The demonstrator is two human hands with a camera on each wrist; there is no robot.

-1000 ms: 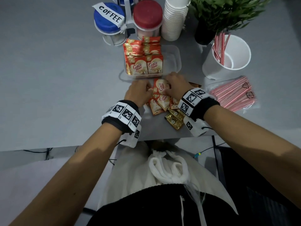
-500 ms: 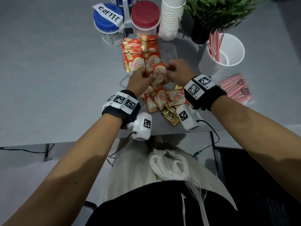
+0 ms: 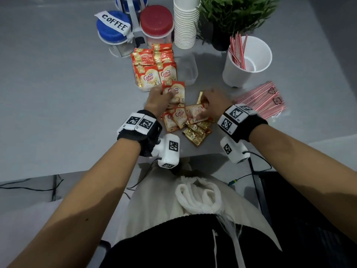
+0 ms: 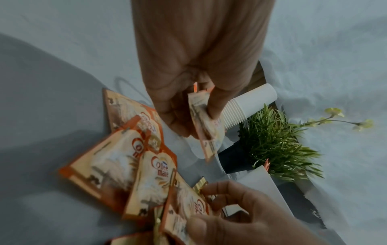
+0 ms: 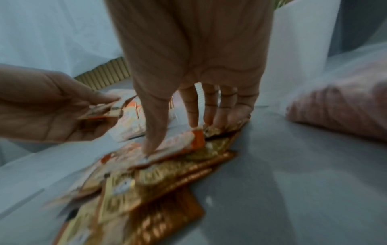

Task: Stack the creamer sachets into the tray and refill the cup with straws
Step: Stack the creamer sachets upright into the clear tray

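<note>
My left hand (image 3: 167, 94) pinches one red and cream creamer sachet (image 3: 174, 91) upright, just in front of the clear tray (image 3: 190, 71). The same held sachet (image 4: 206, 127) shows between thumb and fingers in the left wrist view. Two rows of sachets (image 3: 154, 68) stand in the tray's left part. My right hand (image 3: 205, 105) is down on the loose sachet pile (image 3: 179, 118), thumb and fingers closed on a top sachet (image 5: 176, 143). The white cup (image 3: 249, 60) holds a few red-striped straws (image 3: 238, 50). A bag of straws (image 3: 263, 99) lies right of my right hand.
Gold sachets (image 3: 197, 132) lie under the pile near the table's front edge. At the back stand a blue-lidded coffee jar (image 3: 113, 29), a red-lidded jar (image 3: 156, 22), a stack of paper cups (image 3: 185, 24) and a potted plant (image 3: 237, 12).
Both hands were raised together on one sachet half a second ago. Now the right hand has dropped onto the pile, while the left keeps the sachet near the tray.
</note>
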